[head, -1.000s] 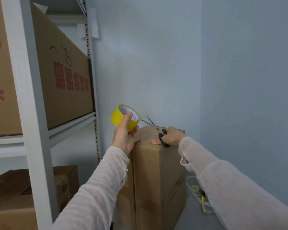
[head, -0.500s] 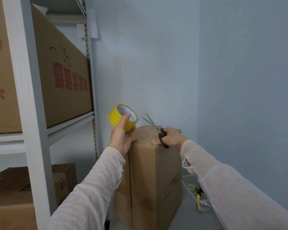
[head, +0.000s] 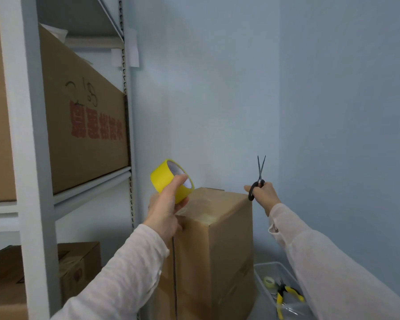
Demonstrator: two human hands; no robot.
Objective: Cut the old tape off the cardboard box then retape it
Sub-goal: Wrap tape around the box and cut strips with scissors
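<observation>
A tall brown cardboard box [head: 219, 245] stands on the floor in the corner, with shiny clear old tape [head: 201, 211] across its top. My left hand [head: 166, 211] grips a yellow tape roll [head: 165, 179] above the box's near left top corner. My right hand [head: 262, 195] holds black-handled scissors [head: 259, 176] just past the box's top right corner, off the box. The blades point straight up and are slightly apart.
A white metal shelf rack [head: 32, 181] on the left holds a large printed carton [head: 83, 116], with more cartons [head: 79, 266] below. A clear tray [head: 277, 287] at lower right holds a small tape roll [head: 269, 281] and yellow-handled pliers [head: 284, 296]. Blue walls close the corner.
My right hand lifted the scissors off the box top and moved right, turning the blades upright. The left hand with the yellow roll stayed by the box's top left.
</observation>
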